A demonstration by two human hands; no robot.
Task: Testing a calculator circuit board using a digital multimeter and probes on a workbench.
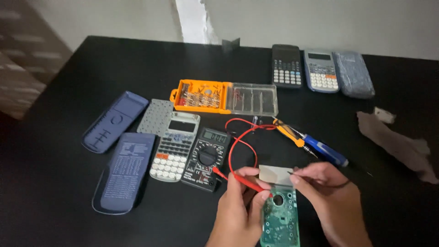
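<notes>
Green circuit board (280,219) lying flat on the black table (55,201) at the near edge, between both hands, with a pale display panel (274,174) at its far end. Left hand (238,208) closed around a red probe (249,183), tip resting on the board near its upper edge; red lead (234,146) looping back toward the black multimeter (206,158) just left of the hand. Right hand (327,194) pinched shut on a thin black probe (292,173), tip at the panel's right edge. Board judged light, thin and stiff, but fragile: best gripped by bare edges, away from solder points and the panel, which looks liable to crack or tear loose. Probes slim and likely to skid on smooth pads. Orange bit case (201,97) lying open behind the multimeter, holding rows of screwdriver bits; clear lid (254,98) folded out beside it, compartments appearing empty. Opened calculator (176,146) beside the multimeter, grey key mat (154,116) and two blue covers (116,120) (123,171) to its left. Blue-handled screwdriver (315,144) just beyond the right hand. Two calculators (286,65) (321,69) and a grey cover (353,73) at the far edge; crumpled grey cloth (395,142) well right.
</notes>
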